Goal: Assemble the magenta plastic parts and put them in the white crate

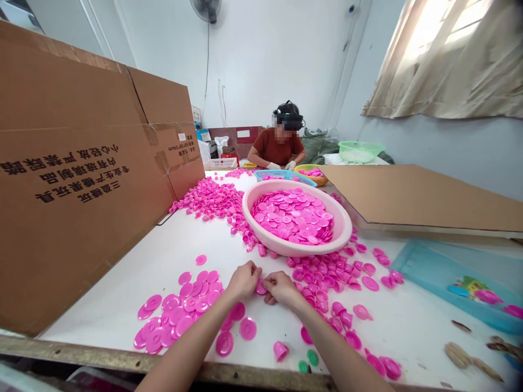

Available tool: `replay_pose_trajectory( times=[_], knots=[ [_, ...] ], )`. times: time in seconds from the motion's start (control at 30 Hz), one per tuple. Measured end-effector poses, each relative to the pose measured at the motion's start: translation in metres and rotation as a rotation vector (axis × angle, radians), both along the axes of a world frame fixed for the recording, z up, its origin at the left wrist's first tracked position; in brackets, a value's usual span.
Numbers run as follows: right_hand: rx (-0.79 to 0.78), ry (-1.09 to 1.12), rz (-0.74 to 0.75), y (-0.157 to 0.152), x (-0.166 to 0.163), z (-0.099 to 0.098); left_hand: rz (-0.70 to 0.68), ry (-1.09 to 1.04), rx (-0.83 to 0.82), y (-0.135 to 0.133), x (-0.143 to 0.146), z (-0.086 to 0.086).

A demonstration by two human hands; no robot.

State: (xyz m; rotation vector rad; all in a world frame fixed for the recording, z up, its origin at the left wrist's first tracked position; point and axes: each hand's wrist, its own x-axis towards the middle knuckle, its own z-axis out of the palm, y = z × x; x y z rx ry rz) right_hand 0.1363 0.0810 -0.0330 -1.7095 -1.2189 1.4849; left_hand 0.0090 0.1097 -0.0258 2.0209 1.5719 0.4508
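White walls, a fan and a beige curtain stand behind the bench, which has a big cardboard box along its left side. Across from me a person in a rust-brown top bends over the far end. Near my edge, both hands meet in front of the pale pink basin: left hand and right hand each have thumb and fingers closed in a pinch on one small pink piece, held between them just above the bench. My fingers cover much of it, so I cannot tell whether it is a disc, a cup or both joined.

It looks like thin moulded plastic, so I judge it very light, fairly stiff and smooth enough to slip. I would take it by the rim with the fingertips; a hard squeeze might bend a thin edge. Loose pink discs lie overlapping to my left, and more fill the basin. Little pink cups are heaped to my right, with two green discs near the front edge.
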Motion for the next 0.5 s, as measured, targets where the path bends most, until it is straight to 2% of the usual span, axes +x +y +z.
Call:
replay_pose_trajectory(
  times=[0.07, 0.13, 0.3, 0.5],
  knots=[
    [0.002, 0.012, -0.004, -0.001, 0.000, -0.002, 0.085, 0.139, 0.169, 0.002, 0.011, 0.002],
    [-0.002, 0.040, -0.001, 0.000, 0.001, -0.007, 0.130, 0.248, 0.247, 0.002, 0.021, 0.000],
    [-0.009, 0.099, 0.034, 0.005, 0.005, -0.018, 0.113, 0.368, 0.281, 0.000, 0.027, -0.008],
    [-0.030, 0.085, 0.049, 0.005, 0.004, -0.015, 0.150, 0.282, 0.222, -0.001, 0.025, -0.009]
  ],
)
